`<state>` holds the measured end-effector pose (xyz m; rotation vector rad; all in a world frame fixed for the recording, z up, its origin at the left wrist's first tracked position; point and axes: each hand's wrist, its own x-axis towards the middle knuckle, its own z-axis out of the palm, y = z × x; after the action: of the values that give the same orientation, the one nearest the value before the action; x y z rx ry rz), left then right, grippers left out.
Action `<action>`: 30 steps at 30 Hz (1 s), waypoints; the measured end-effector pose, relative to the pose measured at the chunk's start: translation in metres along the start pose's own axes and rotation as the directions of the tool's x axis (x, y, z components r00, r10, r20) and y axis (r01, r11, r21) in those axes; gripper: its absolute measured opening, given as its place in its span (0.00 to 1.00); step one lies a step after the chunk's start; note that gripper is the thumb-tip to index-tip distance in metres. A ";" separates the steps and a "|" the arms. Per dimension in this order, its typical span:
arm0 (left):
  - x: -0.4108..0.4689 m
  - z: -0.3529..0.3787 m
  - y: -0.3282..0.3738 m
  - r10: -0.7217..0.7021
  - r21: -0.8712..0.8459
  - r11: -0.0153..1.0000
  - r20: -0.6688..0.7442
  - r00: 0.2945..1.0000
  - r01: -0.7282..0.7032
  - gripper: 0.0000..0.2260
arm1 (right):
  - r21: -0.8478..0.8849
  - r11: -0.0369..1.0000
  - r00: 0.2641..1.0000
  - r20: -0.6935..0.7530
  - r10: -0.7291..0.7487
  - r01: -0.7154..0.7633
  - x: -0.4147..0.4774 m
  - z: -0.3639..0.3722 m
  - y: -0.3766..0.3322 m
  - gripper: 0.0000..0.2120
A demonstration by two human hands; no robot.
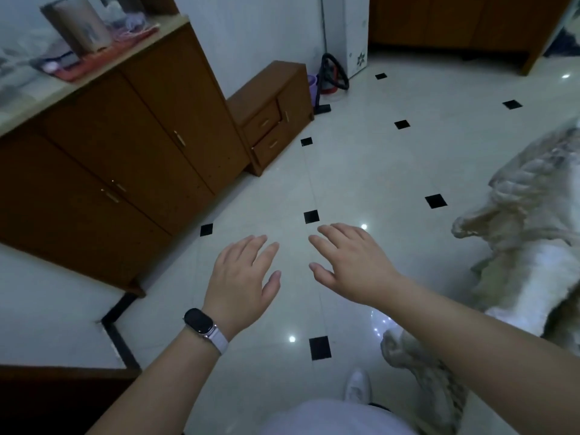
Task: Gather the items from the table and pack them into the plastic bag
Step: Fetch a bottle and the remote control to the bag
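My left hand (243,277) and my right hand (351,265) are stretched out side by side over the tiled floor, palms down, fingers straight and spread, holding nothing. A smartwatch with a white strap (204,328) sits on my left wrist. No plastic bag is in view. A countertop (94,70) at the upper left carries blurred items, among them a brown paper bag (78,23) and a red mat (103,58).
A tall brown cabinet (125,146) lines the left side, with a low drawer unit (276,111) beyond it. A vacuum cleaner (329,76) stands by the far wall. A fluffy grey-white covering (527,246) drapes at the right. My white shoe (357,387) shows on the white floor with black inlays (361,171).
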<state>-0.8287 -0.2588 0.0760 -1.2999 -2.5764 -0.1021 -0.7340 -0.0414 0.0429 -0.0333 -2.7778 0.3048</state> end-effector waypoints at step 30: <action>0.498 0.166 -0.107 0.396 -0.344 0.834 -0.172 0.902 -0.432 0.19 | -0.313 0.795 0.854 -0.140 0.502 -0.519 0.283 0.007 0.252 0.22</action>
<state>-1.2296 0.0954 0.0489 -1.9116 -2.1981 -0.5831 -1.0059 0.2206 0.0769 -0.8793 -2.6851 -0.0597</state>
